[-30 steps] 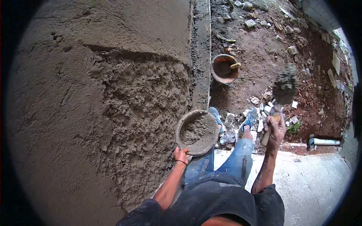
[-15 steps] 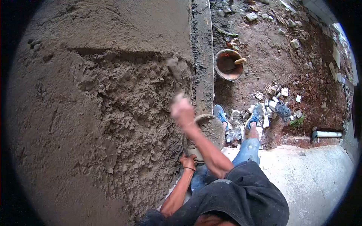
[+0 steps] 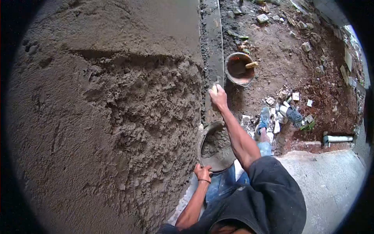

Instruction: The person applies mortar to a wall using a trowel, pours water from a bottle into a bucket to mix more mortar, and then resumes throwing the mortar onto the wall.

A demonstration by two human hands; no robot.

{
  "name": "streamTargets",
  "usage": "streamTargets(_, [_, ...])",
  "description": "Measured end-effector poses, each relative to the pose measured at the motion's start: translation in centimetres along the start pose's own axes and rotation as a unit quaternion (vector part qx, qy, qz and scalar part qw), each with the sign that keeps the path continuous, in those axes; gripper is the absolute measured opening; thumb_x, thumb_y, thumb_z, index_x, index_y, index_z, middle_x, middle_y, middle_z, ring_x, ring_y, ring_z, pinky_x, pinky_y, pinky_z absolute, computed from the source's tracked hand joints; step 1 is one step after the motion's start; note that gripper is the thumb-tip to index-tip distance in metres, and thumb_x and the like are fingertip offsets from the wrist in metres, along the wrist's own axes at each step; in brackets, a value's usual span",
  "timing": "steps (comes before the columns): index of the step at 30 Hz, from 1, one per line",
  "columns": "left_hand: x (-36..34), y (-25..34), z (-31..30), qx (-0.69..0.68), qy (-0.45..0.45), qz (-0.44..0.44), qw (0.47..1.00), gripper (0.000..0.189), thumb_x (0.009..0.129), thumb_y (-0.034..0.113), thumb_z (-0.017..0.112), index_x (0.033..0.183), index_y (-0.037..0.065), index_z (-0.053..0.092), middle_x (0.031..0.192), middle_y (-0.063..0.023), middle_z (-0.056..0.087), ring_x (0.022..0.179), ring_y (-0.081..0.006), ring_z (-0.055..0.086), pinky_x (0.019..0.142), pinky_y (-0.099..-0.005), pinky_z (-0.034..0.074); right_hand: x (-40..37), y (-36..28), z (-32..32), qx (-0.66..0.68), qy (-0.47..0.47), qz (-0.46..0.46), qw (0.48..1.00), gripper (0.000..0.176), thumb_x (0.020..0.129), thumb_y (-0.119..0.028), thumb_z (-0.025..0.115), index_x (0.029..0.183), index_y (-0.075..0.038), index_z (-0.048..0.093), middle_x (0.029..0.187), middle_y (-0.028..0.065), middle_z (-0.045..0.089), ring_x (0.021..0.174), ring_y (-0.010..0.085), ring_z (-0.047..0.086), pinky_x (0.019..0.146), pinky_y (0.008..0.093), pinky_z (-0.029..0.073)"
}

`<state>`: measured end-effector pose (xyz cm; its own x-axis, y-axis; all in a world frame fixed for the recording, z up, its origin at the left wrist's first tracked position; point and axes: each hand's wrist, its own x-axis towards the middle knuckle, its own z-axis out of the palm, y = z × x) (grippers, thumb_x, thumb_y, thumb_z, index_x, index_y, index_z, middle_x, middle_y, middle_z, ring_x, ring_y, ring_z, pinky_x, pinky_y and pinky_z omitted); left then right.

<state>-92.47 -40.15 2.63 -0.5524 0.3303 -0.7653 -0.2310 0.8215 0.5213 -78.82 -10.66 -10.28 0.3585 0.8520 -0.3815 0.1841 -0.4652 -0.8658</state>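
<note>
My left hand [image 3: 203, 172] grips the near rim of a bucket [image 3: 224, 162] that holds grey mortar and leans against the wall's lower edge. My right hand [image 3: 218, 96] is closed round the pale handle of a trowel [image 3: 214, 89], beyond the bucket and over the grey ledge. The trowel's blade is hard to make out against the ledge. To the left, rough wet mortar [image 3: 156, 105] covers a broad patch, with smoother mortar [image 3: 50, 156] around it.
A second bucket [image 3: 240, 80] with a wooden handle [image 3: 251, 64] sticking out stands on the soil. Rubble and white scraps [image 3: 277, 117] lie near my shoe [image 3: 264, 117]. A pale pipe [image 3: 338, 139] lies at the right, beside the concrete slab [image 3: 323, 179].
My right hand has moved from the rough mortar rightward to the ledge. The mortar bucket and my left hand have shifted slightly right, and the bucket shows more of its inside.
</note>
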Motion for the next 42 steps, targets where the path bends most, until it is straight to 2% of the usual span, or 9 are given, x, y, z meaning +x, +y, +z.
streamTargets(2, [-0.2,0.2,0.4,-0.001,-0.001,0.013,1.0,0.027,0.06,-0.01,0.058,0.072,0.009,0.044,0.062,-0.0007,0.05,0.041,-0.0115,0.047,0.031,-0.024,0.035,1.7,-0.8,2.7,0.034,-0.039,-0.02,0.998,0.036,0.072,-0.032,0.059,0.093,-0.002,0.053,0.083,0.0218,0.06,0.078,0.0382,0.058,0.067,0.0429,0.047])
streamTargets(6, [-0.2,-0.1,0.0,0.031,-0.023,0.012,0.999,0.029,0.063,-0.011,0.054,0.085,0.007,0.053,0.075,-0.0031,0.059,0.053,-0.0128,0.055,0.036,-0.0231,0.042,-0.3,-6.7,5.0,0.138,-0.05,0.002,0.989,0.027,0.074,-0.024,0.062,0.088,-0.003,0.052,0.07,0.0095,0.057,0.058,0.0186,0.054,0.051,0.0333,0.044])
streamTargets(15, [0.2,1.2,0.3,-0.017,0.002,-0.007,1.0,0.029,0.061,-0.011,0.055,0.085,0.006,0.053,0.073,-0.0033,0.059,0.045,-0.0123,0.05,0.032,-0.0229,0.035,-8.5,-12.9,1.7,0.265,-0.077,-0.017,0.961,0.038,0.078,-0.02,0.062,0.107,-0.001,0.048,0.068,0.0027,0.052,0.053,0.0092,0.05,0.045,0.0238,0.043])
streamTargets(20, [0.1,2.8,0.8,-0.009,0.003,-0.025,1.0,0.028,0.061,-0.01,0.055,0.084,0.006,0.053,0.072,-0.0031,0.058,0.041,-0.012,0.048,0.031,-0.023,0.033,-12.4,-15.5,-7.0,0.514,-0.356,0.17,0.762,0.04,0.082,-0.013,0.056,0.119,-0.003,0.043,0.072,0.0031,0.052,0.044,0.0079,0.046,0.038,0.0212,0.04])
streamTargets(24, [0.7,2.6,0.7,0.033,-0.034,0.047,0.998,0.03,0.06,-0.011,0.054,0.085,0.005,0.053,0.07,-0.0038,0.058,0.042,-0.0126,0.05,0.031,-0.0232,0.036,-15.1,-13.1,-12.8,0.588,-0.414,0.192,0.668,0.05,0.08,-0.014,0.06,0.124,-0.003,0.039,0.073,0.0053,0.054,0.043,0.0088,0.046,0.035,0.0214,0.037])
streamTargets(30, [0.6,2.8,1.3,0.037,-0.035,0.033,0.998,0.039,0.061,-0.01,0.054,0.096,0.008,0.053,0.078,-0.0026,0.059,0.053,-0.0141,0.054,0.033,-0.0225,0.039,-14.7,-7.0,-23.6,0.513,-0.19,0.236,0.803,0.043,0.076,-0.008,0.061,0.116,-0.004,0.046,0.065,0.0008,0.049,0.041,0.0076,0.046,0.034,0.02,0.036])
streamTargets(32, [0.5,2.7,1.4,0.052,-0.033,0.039,0.997,0.039,0.061,-0.009,0.054,0.096,0.008,0.053,0.078,-0.0024,0.059,0.053,-0.0141,0.055,0.033,-0.0226,0.039,-13.6,-5.7,-27.3,0.444,-0.062,0.17,0.878,0.041,0.077,-0.008,0.06,0.116,-0.006,0.047,0.065,0.0003,0.049,0.043,0.0066,0.046,0.034,0.0195,0.037])
streamTargets(38, [-0.2,2.0,1.2,0.006,-0.018,-0.002,1.0,0.042,0.067,-0.005,0.053,0.106,0.004,0.042,0.074,-0.0062,0.058,0.05,-0.0151,0.054,0.032,-0.0253,0.041,-12.0,-2.1,-35.3,0.387,0.191,-0.022,0.902,0.041,0.083,-0.009,0.054,0.122,-0.005,0.041,0.07,0.0017,0.051,0.05,0.0064,0.047,0.04,0.0192,0.042])
streamTargets(42, [0.1,0.9,0.3,0.041,-0.018,0.011,0.999,0.044,0.067,-0.006,0.052,0.108,0.004,0.038,0.071,-0.0075,0.056,0.049,-0.0169,0.055,0.03,-0.027,0.043,-12.1,-0.3,-37.5,0.429,0.233,-0.042,0.872,0.042,0.086,-0.005,0.051,0.125,-0.004,0.037,0.073,0.0032,0.05,0.053,0.0082,0.047,0.042,0.0201,0.042])
